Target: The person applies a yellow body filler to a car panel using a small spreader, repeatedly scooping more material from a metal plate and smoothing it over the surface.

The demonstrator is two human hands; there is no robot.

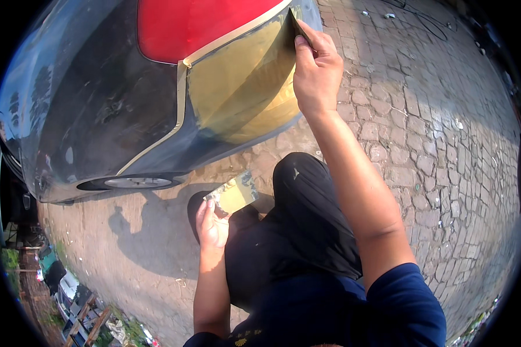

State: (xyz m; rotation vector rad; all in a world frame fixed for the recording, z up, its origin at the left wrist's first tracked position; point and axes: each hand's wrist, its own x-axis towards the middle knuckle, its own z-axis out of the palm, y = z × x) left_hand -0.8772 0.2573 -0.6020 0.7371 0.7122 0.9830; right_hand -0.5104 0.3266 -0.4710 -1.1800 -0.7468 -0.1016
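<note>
Up at the far edge of the car's corner, my right hand (321,75) pinches a thin dark putty spreader (300,29) between thumb and fingers. Its edge meets the bodywork at the upper right of a broad yellowish putty patch (231,95). My left hand (212,226), held low before my knees, grips a flat putty board (236,195) by its near left corner. Yellow putty covers the board's middle, with grey smears toward its ends. Pale masking tape (181,95) borders the patch on its upper and left sides.
A glossy red panel (205,26) lies above the tape. The dark car body (110,98) reaches left, with a wheel (136,183) below. Stone paving (422,144) spreads to the right. Scrap and timber (81,312) lie at lower left; a black cable (425,20) lies at upper right.
</note>
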